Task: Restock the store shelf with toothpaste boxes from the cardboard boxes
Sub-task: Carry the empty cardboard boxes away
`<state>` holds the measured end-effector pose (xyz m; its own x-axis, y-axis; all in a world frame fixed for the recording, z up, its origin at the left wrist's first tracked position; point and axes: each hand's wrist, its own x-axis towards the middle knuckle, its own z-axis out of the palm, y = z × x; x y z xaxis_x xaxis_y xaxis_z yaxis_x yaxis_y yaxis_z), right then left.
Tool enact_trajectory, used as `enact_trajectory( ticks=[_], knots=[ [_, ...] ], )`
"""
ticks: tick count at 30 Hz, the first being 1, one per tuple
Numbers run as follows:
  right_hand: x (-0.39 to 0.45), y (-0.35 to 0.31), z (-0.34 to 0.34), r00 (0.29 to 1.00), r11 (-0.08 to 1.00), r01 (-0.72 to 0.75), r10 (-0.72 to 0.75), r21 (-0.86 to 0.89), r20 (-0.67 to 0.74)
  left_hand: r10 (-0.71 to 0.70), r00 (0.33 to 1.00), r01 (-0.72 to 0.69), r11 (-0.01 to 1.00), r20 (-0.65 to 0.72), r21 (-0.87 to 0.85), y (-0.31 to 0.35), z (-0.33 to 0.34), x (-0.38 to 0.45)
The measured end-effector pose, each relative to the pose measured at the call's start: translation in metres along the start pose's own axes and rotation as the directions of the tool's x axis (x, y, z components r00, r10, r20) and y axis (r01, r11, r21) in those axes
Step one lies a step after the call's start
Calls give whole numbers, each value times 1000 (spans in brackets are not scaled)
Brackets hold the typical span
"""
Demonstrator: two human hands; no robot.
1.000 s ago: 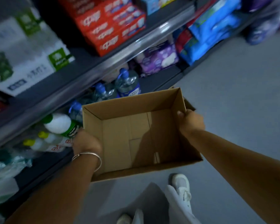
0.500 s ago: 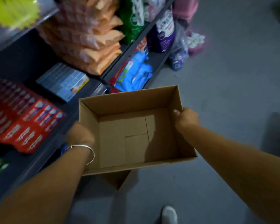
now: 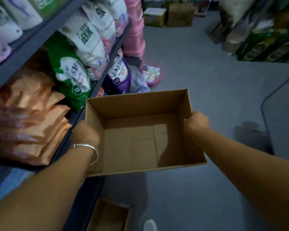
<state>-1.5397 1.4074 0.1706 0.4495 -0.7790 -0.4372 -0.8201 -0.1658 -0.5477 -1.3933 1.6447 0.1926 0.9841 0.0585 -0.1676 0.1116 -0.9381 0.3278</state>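
Toothpaste boxes: none visible anywhere in frame; count zero.
Second carton: bottom centre, on the floor, open; contents unclear.
Left hand: grasping the held carton's left wall, bracelet on wrist.
Right hand: fingers curled over the right wall's top edge.
Cardboard box: centre frame, carried clear of the floor, beside the shelf; empty.
Shelf: left side; bagged goods, orange packs.
Far cartons: top centre, at least two.
Progress: this box looks emptied; whether restocking is finished cannot be told.
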Motion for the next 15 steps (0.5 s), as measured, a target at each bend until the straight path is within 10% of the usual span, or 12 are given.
enact_trajectory(
  ticks=[15],
  knots=[
    [279,-68,-145,982,984,-134,148,121,-114,230,972,-232,972,56,26,339,69,155]
  ],
)
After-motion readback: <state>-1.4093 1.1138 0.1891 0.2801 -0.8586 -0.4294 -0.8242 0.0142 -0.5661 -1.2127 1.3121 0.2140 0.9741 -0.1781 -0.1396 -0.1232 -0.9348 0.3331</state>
